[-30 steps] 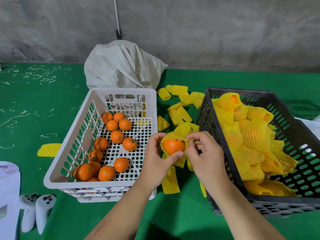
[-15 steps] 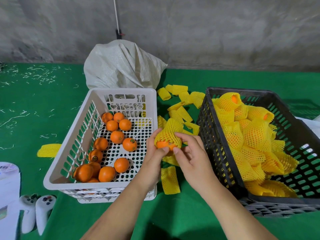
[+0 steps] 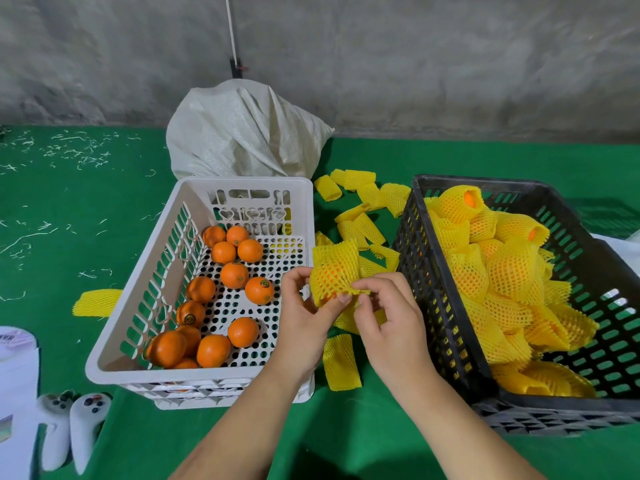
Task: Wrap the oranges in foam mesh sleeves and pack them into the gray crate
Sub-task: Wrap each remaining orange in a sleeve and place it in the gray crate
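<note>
Between the two crates I hold an orange inside a yellow foam mesh sleeve (image 3: pixel 334 271); only a faint orange glow shows through the mesh. My left hand (image 3: pixel 304 313) grips it from the left and below. My right hand (image 3: pixel 388 317) pinches the sleeve's lower right edge. The white crate (image 3: pixel 145 278) on the left holds several bare oranges (image 3: pixel 234 274). The gray crate (image 3: pixel 433 271) on the right is heaped with several wrapped oranges (image 3: pixel 512 271).
Loose yellow sleeves (image 3: pixel 341 365) lie on the green cloth between and behind the crates, and one sleeve (image 3: pixel 97 301) lies left of the white crate. A white sack (image 3: pixel 242 133) stands behind. Two white controllers (image 3: pixel 74 427) and a white box (image 3: pixel 17 393) lie at front left.
The sleeve has been pulled over the orange, which went from plainly bare to almost fully covered. Both hands stayed between the crates, turning the fruit slightly.
</note>
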`<action>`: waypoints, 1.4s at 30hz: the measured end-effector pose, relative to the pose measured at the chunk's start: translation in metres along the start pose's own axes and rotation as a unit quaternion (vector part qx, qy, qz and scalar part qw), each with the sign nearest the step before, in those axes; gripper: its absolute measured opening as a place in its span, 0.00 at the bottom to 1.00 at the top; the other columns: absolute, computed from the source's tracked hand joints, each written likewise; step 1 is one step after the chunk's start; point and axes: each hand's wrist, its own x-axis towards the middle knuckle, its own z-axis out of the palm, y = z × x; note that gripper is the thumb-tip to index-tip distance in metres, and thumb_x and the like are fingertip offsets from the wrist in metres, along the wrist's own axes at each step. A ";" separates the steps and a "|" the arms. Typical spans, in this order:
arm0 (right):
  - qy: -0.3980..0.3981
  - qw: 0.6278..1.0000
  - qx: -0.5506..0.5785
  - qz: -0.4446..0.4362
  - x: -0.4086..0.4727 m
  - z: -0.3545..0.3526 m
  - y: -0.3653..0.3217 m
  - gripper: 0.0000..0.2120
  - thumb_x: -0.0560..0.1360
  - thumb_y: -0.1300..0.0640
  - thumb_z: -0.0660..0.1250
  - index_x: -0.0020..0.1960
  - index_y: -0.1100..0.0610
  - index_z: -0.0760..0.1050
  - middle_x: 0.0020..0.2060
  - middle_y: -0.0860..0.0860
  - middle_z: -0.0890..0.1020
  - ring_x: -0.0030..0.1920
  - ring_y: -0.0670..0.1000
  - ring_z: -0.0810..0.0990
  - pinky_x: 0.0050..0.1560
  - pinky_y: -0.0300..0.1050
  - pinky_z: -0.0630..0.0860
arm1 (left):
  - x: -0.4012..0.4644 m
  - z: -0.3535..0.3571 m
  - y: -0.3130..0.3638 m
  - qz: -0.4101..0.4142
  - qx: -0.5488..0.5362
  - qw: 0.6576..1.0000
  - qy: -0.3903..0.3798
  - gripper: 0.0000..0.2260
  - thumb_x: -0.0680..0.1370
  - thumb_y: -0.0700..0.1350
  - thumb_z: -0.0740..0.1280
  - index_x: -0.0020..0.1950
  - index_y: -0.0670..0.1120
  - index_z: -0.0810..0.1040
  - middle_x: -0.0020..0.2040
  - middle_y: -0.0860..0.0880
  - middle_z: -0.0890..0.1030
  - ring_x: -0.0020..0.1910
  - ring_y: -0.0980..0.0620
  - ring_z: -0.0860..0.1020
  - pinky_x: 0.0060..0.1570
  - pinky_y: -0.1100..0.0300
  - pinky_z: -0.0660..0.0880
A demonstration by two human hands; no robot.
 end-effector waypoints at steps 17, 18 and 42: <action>0.020 1.000 -0.011 0.014 -0.013 0.003 -0.001 0.11 0.76 0.58 0.64 0.57 0.56 0.78 0.51 0.45 0.75 0.50 0.44 0.78 0.48 0.35 0.75 | -0.004 -0.001 0.001 -0.003 0.045 0.999 -0.019 0.25 0.72 0.43 0.73 0.67 0.53 0.71 0.56 0.46 0.83 0.51 0.51 0.82 0.49 0.58 0.80; 0.014 0.999 -0.006 0.030 -0.013 0.006 -0.001 0.13 0.75 0.59 0.66 0.59 0.55 0.76 0.52 0.44 0.74 0.52 0.44 0.78 0.50 0.36 0.76 | -0.005 -0.002 0.001 -0.004 0.052 0.998 -0.019 0.24 0.73 0.42 0.71 0.67 0.54 0.70 0.57 0.46 0.82 0.52 0.52 0.82 0.49 0.59 0.80; -0.087 0.891 0.262 0.362 0.001 0.016 -0.021 0.50 0.62 0.32 0.78 0.78 0.43 0.62 0.67 0.47 0.79 0.65 0.48 0.79 0.68 0.56 0.76 | -0.016 -0.004 0.000 0.098 0.239 0.960 -0.106 0.35 0.73 0.44 0.79 0.72 0.64 0.66 0.65 0.66 0.76 0.63 0.60 0.79 0.57 0.70 0.75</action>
